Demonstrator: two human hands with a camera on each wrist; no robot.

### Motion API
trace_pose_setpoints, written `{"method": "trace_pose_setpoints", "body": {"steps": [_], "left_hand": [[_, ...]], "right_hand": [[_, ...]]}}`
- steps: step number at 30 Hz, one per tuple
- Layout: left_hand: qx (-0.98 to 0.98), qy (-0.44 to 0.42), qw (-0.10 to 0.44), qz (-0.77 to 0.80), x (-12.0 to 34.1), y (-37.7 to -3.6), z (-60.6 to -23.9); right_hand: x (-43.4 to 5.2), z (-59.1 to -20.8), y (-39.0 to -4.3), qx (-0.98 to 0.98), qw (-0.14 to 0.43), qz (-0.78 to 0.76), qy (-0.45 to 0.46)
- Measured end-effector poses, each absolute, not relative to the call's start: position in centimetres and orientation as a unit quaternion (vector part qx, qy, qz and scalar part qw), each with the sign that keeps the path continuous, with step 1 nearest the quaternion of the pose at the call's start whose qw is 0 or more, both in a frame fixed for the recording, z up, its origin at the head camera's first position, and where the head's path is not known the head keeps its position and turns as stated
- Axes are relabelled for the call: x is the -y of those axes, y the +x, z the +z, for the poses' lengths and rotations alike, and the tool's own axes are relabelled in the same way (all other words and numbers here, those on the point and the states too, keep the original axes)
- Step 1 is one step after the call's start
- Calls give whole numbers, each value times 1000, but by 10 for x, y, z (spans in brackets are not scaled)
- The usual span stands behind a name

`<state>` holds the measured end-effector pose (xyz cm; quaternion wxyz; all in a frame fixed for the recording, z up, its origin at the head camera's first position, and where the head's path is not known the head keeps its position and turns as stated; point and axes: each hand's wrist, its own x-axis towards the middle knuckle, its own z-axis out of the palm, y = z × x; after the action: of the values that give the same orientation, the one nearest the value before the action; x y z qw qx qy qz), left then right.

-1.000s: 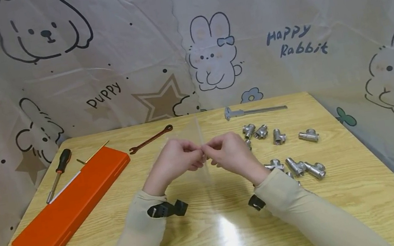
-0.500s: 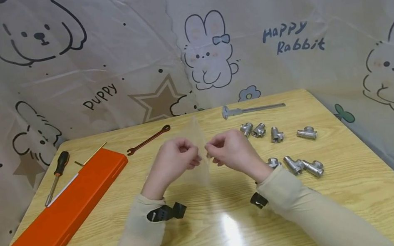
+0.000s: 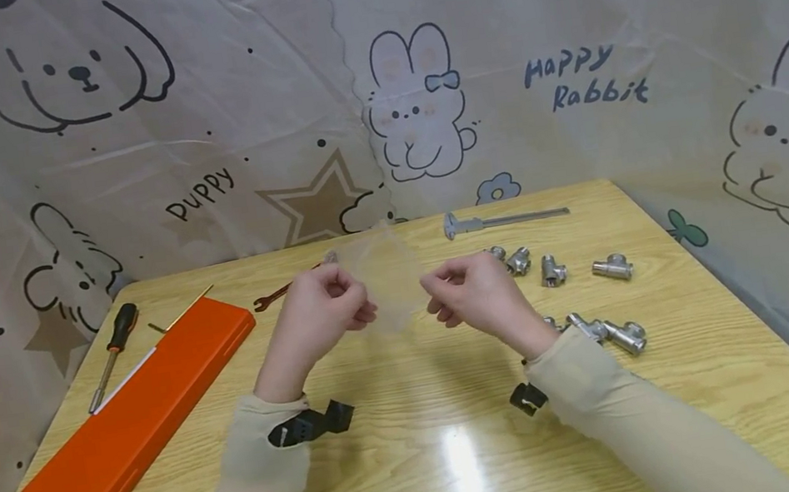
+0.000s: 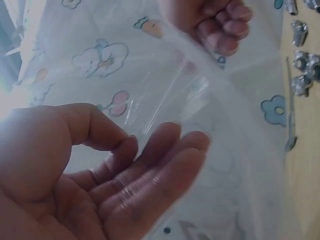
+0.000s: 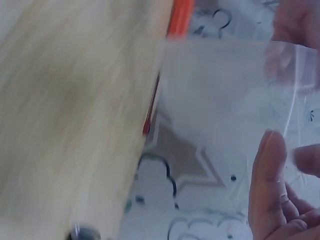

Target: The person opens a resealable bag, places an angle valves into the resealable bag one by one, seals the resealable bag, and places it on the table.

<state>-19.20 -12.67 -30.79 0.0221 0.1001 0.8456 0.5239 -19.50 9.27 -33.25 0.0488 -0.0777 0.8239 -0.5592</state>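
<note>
The clear plastic bag (image 3: 387, 276) pinched between the fingers of both hands looks thin, glossy and faintly creased. Under the hands, the wooden table (image 3: 425, 460) is smooth and shiny. Right of the fingers lie bright metal pipe fittings (image 3: 622, 336); left, a matt orange plastic case (image 3: 138, 412).

My pale wood-grain counter (image 3: 427, 477), backed by cartoon-print sheeting. At nine o'clock lies a long orange case (image 3: 138, 416), with a black-handled screwdriver (image 3: 113, 353) just beside it toward ten. A brown open-ended wrench (image 3: 280, 292) rests near eleven. A metal caliper (image 3: 504, 219) lies along the far edge at one o'clock. Silver tee pipe fittings (image 3: 613, 267) are scattered from two to three o'clock, some touching one another.
</note>
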Motion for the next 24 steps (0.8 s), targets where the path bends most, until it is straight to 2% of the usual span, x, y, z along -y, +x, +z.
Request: {"method": "trace_pose_setpoints", "body": {"steps": [4, 7, 11, 14, 16, 20, 24], "left_hand": [[-849, 130, 4, 512, 116, -191, -314], [-858, 130, -13, 497, 108, -189, -317], [-870, 111, 38, 479, 100, -186, -320], [-866, 108, 87, 480, 96, -183, -320], [-860, 113, 100, 488, 97, -183, -319], [-869, 126, 83, 471, 107, -181, -311], [-885, 116, 42, 448, 119, -179, -301]], "right_hand": [[-84, -333, -193, -793, 96, -597, -80], [-79, -333, -190, -792, 98, -596, -90], [-77, -331, -188, -796, 80, -593, -93], [-79, -330, -187, -797, 82, -591, -95], [-80, -330, -187, -798, 88, -587, -100], [-86, -328, -188, -808, 85, -573, -107], [-96, -327, -191, -822, 75, -557, -97]]}}
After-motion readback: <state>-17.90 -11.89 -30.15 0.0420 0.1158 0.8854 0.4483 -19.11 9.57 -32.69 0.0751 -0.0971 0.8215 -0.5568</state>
